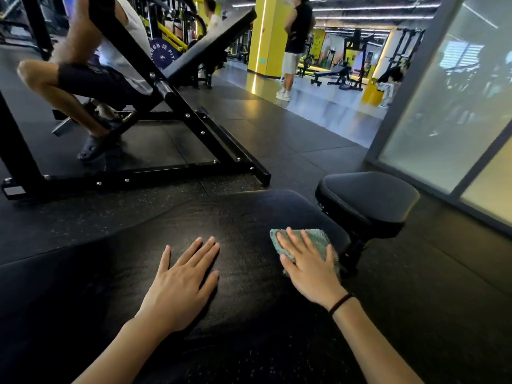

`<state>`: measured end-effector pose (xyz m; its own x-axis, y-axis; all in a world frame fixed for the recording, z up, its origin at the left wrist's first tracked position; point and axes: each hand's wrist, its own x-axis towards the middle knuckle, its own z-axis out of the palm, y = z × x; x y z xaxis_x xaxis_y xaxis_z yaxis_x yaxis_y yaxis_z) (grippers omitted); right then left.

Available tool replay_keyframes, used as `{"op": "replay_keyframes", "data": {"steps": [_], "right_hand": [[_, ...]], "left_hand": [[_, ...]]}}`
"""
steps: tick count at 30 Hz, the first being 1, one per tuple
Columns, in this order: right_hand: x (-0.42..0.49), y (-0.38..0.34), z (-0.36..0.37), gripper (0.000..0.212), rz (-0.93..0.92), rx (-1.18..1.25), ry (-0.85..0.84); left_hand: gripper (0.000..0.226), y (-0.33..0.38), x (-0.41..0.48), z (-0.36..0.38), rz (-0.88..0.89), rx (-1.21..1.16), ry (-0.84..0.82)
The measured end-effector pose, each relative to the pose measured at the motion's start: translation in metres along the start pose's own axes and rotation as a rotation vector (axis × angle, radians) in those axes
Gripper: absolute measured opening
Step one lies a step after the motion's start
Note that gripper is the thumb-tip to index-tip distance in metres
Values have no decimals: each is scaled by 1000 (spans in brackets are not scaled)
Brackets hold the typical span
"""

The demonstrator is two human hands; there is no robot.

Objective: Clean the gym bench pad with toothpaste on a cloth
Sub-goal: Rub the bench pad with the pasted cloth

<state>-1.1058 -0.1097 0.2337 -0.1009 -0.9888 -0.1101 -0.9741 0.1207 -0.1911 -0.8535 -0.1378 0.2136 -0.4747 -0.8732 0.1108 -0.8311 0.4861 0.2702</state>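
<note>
The black bench pad (238,217) fills the lower middle of the head view, its far end rounded. My left hand (180,284) lies flat on the pad with fingers spread and straight. My right hand (307,264) presses flat on a green-grey cloth (315,239) near the pad's right edge, fingers straight on top of it. A black band circles my right wrist. No toothpaste tube is in view.
A separate black seat pad (368,200) stands just right of the bench end. A black machine frame (155,173) with a seated person (83,79) is at the left. A glass wall (457,106) runs along the right. Another person (293,48) stands far off by a yellow pillar.
</note>
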Motion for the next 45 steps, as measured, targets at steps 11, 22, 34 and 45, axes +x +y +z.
{"op": "replay_keyframes", "data": {"steps": [11,22,34,45], "right_hand": [[-33,-95,27,63,-269,-4,58],[4,4,-5,48,165,55,69],[-41,-98,32,68,-180,-29,94],[-38,-152,44,74,-460,-37,40]], "left_hand": [[80,0,-2,-1,-1,-59,32],[59,-1,-1,-4,15,-58,-3],[53,-3,-2,0,-2,-113,41],[37,-21,-13,-14,-48,-328,165]]}}
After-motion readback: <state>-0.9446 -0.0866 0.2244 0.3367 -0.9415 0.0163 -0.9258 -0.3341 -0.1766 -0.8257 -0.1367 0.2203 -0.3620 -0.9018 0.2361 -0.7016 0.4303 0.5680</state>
